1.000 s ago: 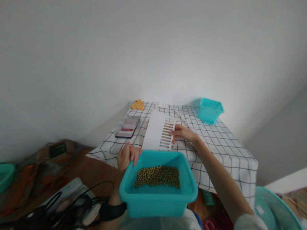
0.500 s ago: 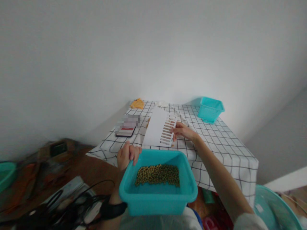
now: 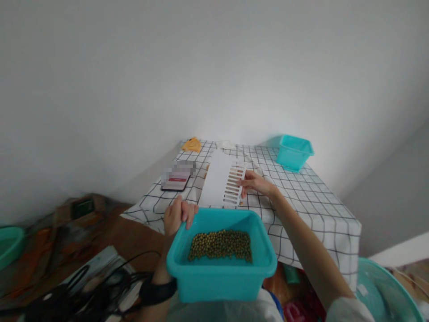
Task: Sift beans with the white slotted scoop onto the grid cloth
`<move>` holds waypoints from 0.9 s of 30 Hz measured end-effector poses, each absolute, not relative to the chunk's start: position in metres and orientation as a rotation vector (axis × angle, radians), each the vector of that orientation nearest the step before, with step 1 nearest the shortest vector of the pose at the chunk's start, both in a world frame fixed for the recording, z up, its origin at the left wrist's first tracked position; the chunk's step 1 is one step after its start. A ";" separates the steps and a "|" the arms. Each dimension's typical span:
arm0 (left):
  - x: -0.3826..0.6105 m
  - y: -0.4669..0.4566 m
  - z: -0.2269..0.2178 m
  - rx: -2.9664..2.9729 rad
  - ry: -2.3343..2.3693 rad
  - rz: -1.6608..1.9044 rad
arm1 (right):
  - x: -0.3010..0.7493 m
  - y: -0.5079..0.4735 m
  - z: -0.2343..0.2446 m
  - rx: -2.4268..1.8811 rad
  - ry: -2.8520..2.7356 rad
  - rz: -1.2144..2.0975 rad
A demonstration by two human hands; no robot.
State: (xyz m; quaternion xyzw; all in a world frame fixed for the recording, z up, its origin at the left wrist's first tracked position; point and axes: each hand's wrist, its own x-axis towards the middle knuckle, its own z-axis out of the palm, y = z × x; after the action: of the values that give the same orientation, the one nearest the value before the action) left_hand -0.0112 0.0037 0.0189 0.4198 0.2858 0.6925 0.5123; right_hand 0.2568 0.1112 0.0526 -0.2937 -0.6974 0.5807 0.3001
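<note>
A teal plastic tub (image 3: 214, 279) rests close in front of me, with a layer of small green-yellow beans (image 3: 220, 245) in its bottom. My left hand (image 3: 178, 216) is closed on the tub's far left rim. My right hand (image 3: 255, 183) reaches out over the checked tablecloth (image 3: 301, 197) and pinches the right edge of a white slotted board (image 3: 224, 180) lying on the table. Brownish rows show in the board's slots.
A phone (image 3: 176, 182) lies left of the board. A second teal tub (image 3: 294, 153) stands at the table's far right, an orange cloth (image 3: 192, 145) at the far left corner. Black cables (image 3: 83, 286) and clutter cover the floor on the left; a large teal basin (image 3: 385, 290) sits lower right.
The white board has slid slightly nearer and left under my right hand. My left hand stays on the tub's rim.
</note>
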 end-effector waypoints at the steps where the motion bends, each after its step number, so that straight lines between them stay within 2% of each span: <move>1: -0.011 0.004 0.020 1.013 0.698 1.666 | 0.256 0.111 0.053 -0.775 -1.851 1.551; 11: -0.010 0.001 0.025 1.059 0.778 1.663 | 0.256 0.111 0.052 -0.716 -1.860 1.655; 27: -0.009 0.001 0.026 1.063 0.761 1.680 | 0.257 0.117 0.046 -0.737 -1.865 1.588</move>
State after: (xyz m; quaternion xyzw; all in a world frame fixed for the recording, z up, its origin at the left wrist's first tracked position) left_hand -0.0095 0.0006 0.0260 0.4369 0.3125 0.6900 0.4851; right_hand 0.2573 0.1172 0.0461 -0.2761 -0.6981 0.5947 0.2876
